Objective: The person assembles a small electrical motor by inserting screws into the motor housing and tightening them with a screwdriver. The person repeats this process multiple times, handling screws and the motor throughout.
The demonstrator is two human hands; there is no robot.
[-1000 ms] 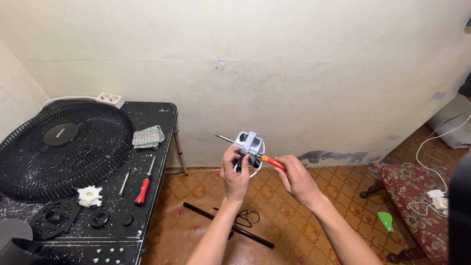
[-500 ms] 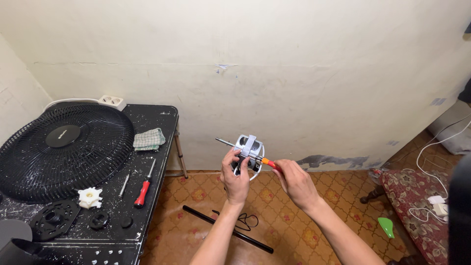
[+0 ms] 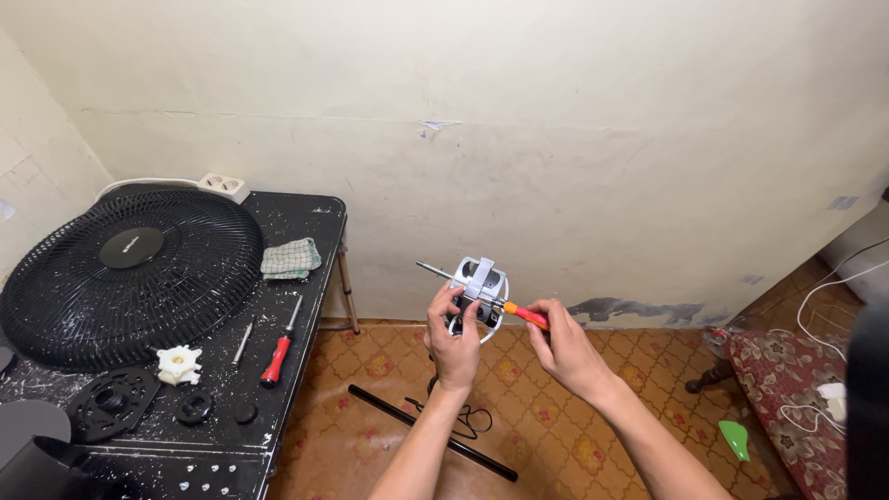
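Above the floor, the fan motor (image 3: 479,282) is clasped in the left hand (image 3: 454,335); the orange screwdriver (image 3: 524,315), pinched by the right hand (image 3: 562,344), is best kept square to the screw.

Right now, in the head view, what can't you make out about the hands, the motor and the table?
- Screwdriver tip: hidden against the fan motor; the screw is too small to see.
- Motor's underside: covered by the left hand.
- Right hand fingertips: curled round the orange handle, so the grip is unclear.
- Black table: near end cut off by the bottom edge.
- Small screws: too small to count.
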